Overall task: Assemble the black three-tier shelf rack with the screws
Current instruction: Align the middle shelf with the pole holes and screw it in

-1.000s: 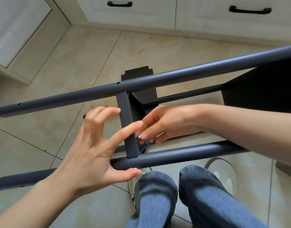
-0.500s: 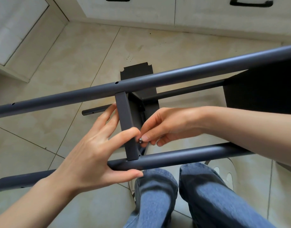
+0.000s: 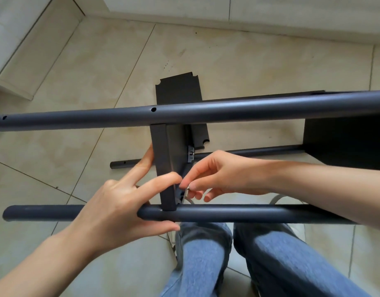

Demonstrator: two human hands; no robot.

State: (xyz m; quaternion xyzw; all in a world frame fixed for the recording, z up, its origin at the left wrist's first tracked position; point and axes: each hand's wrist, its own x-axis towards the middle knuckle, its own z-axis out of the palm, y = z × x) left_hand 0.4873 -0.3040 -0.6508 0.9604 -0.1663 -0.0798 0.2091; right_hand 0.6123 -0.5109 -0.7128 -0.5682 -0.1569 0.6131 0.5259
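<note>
The black rack frame lies on its side over my knees. Its upper tube (image 3: pixel 227 110) and near tube (image 3: pixel 249 214) run left to right, joined by a flat crossbar (image 3: pixel 162 159). My left hand (image 3: pixel 120 209) grips the frame at the joint: the thumb under the near tube, the index finger laid across the crossbar, other fingers behind it. My right hand (image 3: pixel 214 176) pinches a small silver screw (image 3: pixel 187 188) at the crossbar's right edge, just above the near tube. A black shelf panel (image 3: pixel 345 138) fills the frame's right end.
A loose black shelf panel (image 3: pixel 178 88) lies flat on the beige tiled floor (image 3: pixel 249 65) beyond the frame, with a third tube (image 3: pixel 249 152) behind the hands. White cabinet fronts (image 3: pixel 270 9) run along the far edge. My jeans-clad legs (image 3: pixel 227 260) are under the near tube.
My left hand closed in from a spread pose onto the crossbar and near tube. My right hand lowered the screw slightly toward the joint. The view tilted down, dropping the cabinet handles out of sight.
</note>
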